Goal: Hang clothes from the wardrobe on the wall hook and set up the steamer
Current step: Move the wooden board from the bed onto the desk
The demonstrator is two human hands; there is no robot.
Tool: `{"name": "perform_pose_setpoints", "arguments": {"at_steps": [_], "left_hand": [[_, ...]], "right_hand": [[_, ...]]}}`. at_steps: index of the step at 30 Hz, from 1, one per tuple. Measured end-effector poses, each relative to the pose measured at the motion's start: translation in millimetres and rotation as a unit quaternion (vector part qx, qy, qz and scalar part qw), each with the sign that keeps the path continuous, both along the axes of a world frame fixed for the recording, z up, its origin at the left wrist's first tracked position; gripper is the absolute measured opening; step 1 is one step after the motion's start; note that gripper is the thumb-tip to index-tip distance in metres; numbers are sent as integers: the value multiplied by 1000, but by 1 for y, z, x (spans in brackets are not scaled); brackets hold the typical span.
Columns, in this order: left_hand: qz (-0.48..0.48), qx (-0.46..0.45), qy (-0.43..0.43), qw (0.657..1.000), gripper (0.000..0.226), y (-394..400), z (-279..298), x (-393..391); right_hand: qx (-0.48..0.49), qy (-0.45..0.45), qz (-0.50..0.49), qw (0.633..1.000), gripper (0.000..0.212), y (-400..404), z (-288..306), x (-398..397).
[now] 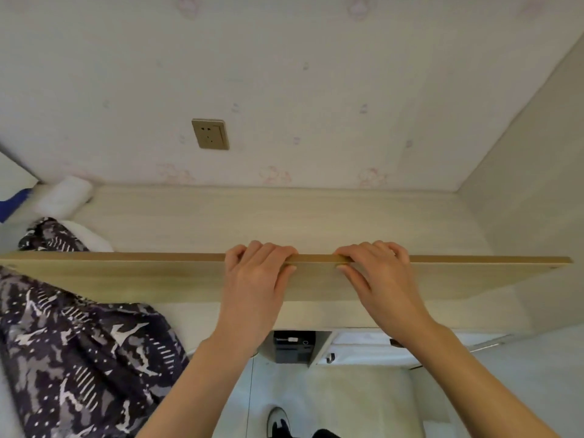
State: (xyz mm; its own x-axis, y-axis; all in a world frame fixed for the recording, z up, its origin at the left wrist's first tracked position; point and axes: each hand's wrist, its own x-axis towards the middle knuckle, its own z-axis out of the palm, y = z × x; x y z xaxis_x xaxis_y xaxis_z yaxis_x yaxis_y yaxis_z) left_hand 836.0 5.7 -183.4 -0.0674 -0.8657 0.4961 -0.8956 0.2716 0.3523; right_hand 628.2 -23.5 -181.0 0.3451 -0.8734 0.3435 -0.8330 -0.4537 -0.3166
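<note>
A long pale wooden panel (158, 275) is seen running across the view from the left edge almost to the right, its upper edge turned toward the camera. Both hands are set on that edge near its middle. The left hand (257, 273) is curled over the top, with the fingers hooked down the far side and the thumb laid against the near face. The right hand (376, 270) is placed just beside it in the same way, fingers wrapped over the edge and thumb pressed on the near face. A short gap of bare edge is left between the two hands.

Beyond the panel, a light wooden shelf (284, 216) is seen meeting a wall covered in pale patterned wallpaper, on which a beige wall socket (210, 134) is mounted. A white rolled bundle (64, 199) is lodged at the left end of the shelf, against the wall.

A dark patterned garment (79, 358), marked in grey and white, is piled at the lower left, below the panel, and a part of it is also seen above the panel's edge at the left. What it rests in cannot be told.

Below the hands, a small dark box (292, 346) is seen in an opening. A black and white shoe (278, 422) is visible on the pale floor (347, 399) at the bottom.
</note>
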Motion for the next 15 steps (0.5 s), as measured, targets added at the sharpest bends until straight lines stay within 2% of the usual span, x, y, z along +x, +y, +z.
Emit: {"name": "perform_pose_setpoints", "arguments": {"at_steps": [10, 15], "left_hand": [[-35, 64, 39, 997, 23, -55, -18, -22], [-28, 92, 62, 993, 17, -75, -29, -36]], "right_hand": [[31, 29, -25, 999, 24, -44, -13, -25], [57, 26, -16, 998, 21, -68, -21, -38]]}}
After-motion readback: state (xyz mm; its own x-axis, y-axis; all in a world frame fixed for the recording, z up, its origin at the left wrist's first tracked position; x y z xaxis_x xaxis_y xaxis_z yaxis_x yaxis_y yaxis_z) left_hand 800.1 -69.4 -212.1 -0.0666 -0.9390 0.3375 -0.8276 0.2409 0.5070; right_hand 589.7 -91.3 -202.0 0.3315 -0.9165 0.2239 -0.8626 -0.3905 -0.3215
